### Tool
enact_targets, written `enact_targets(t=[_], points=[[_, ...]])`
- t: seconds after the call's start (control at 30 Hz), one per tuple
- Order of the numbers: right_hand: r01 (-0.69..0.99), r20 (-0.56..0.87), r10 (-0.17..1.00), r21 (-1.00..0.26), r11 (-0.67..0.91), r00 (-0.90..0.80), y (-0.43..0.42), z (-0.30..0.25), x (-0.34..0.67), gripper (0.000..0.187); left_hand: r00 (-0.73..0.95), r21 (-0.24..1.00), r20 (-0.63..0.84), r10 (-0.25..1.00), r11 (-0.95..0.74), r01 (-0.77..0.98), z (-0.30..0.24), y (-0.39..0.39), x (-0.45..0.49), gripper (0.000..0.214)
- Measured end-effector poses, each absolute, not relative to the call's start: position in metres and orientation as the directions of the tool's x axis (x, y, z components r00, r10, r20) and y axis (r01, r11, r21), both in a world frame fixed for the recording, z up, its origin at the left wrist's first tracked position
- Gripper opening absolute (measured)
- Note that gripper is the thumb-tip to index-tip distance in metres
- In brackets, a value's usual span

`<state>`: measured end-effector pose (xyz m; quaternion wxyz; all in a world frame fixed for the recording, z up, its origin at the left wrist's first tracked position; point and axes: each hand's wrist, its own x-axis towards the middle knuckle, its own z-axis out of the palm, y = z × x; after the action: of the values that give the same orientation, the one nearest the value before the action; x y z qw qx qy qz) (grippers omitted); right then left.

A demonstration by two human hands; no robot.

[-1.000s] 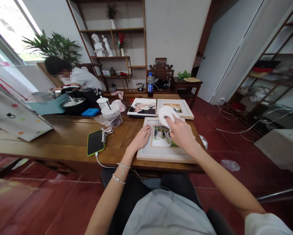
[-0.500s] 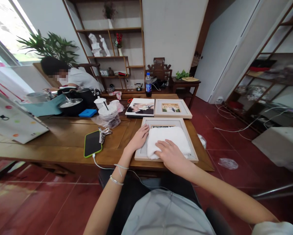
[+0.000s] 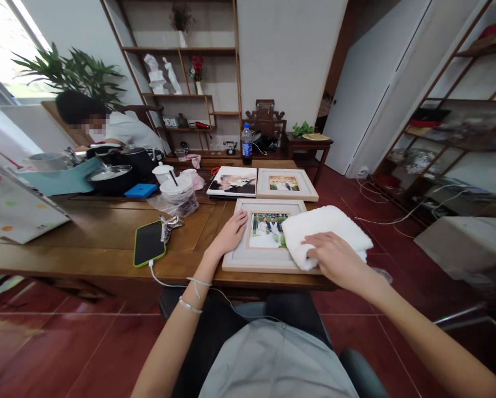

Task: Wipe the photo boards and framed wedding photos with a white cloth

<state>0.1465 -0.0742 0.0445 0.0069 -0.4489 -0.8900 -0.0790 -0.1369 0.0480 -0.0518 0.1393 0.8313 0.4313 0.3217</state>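
A light wooden picture frame [image 3: 239, 263] lies flat at the table's front edge, with a wedding photo [image 3: 267, 231] behind its pane. My left hand [image 3: 231, 231] rests on the frame's left side, fingers stretched out along the rim. A folded white towel [image 3: 334, 222] covers the frame's right part and hangs out past its right edge. On the towel's near side is my right hand [image 3: 333, 255], its fingers curled into the cloth with the thumb underneath or hidden. The frame's right rim is hidden under the towel.
Behind lie a second framed photo [image 3: 309, 193] and a photo panel [image 3: 233, 182]. To the left are a charging phone [image 3: 149, 244], a bagged cup [image 3: 177, 190] and a blue box [image 3: 140, 190]. A bottle [image 3: 246, 145] stands farther back. Another person [image 3: 127, 130] leans over the table's far left.
My right hand has slid the towel rightward across the frame, uncovering the wedding photo. My left hand stays on the frame's left side. The whole view has shifted slightly.
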Motion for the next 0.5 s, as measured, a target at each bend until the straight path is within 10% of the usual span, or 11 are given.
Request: enact_targets(t=[0.5], points=[[0.621, 0.204, 0.630, -0.114, 0.776, -0.750, -0.072, 0.012, 0.073, 0.042, 0.434, 0.495, 0.424, 0.795, -0.605, 0.624, -0.054, 0.049, -0.138, 0.043]])
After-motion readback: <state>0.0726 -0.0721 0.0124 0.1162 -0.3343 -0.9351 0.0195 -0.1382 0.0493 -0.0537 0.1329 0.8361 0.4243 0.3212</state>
